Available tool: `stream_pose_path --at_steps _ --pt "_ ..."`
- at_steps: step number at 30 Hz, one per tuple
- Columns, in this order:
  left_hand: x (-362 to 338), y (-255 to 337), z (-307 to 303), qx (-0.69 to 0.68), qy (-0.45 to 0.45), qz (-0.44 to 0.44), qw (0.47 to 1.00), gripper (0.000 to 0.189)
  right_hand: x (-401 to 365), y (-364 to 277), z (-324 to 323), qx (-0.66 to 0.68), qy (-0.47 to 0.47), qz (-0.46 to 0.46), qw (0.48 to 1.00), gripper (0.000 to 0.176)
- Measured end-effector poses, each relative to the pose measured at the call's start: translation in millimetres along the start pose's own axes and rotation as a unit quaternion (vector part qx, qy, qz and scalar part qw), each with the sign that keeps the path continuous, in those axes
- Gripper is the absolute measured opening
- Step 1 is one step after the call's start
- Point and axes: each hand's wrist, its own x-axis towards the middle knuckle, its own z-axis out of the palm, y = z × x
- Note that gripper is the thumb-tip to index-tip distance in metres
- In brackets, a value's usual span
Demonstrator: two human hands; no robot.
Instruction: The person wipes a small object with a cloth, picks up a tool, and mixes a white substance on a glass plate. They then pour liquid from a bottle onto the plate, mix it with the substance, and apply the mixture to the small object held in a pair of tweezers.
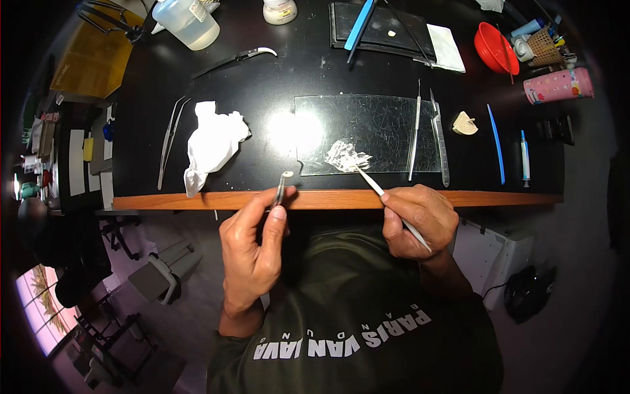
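Observation:
My left hand pinches metal tweezers just off the table's front edge. At their tip sits a small off-white piece, too small to name. In my right hand is a slim white brush-like tool, held like a pen. Its thin tip touches a smeared white paste on the glass plate. A dark hooked end shows beside the plate's left corner, near the tweezers. Right of the paste, a thin metal tool and a scalpel-like handle lie across the glass.
Crumpled white tissue and long tweezers lie left. Behind are a curved tool, a bottle, a jar and a dark tray. Right are a tooth model, blue stick, syringe and red bowl.

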Motion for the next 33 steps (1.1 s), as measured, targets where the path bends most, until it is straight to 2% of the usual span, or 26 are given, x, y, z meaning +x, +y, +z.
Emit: stream_pose_path --at_steps 7,14,27,33 --pt "3 -7 15 -0.038 -0.023 -0.003 0.999 0.021 2 0 -1 0.002 -0.013 -0.001 1.000 0.022" --pt "3 -17 19 -0.048 -0.014 0.055 0.997 0.027 0 0 -1 0.006 -0.008 0.003 1.000 0.022" --pt "2 -19 18 -0.048 -0.015 0.056 0.997 0.026 0 0 0 -0.006 0.004 0.002 1.000 0.022" --pt "2 -21 17 -0.056 -0.020 0.045 0.997 0.024 -3 0 -8 0.030 0.005 0.012 0.999 0.022"
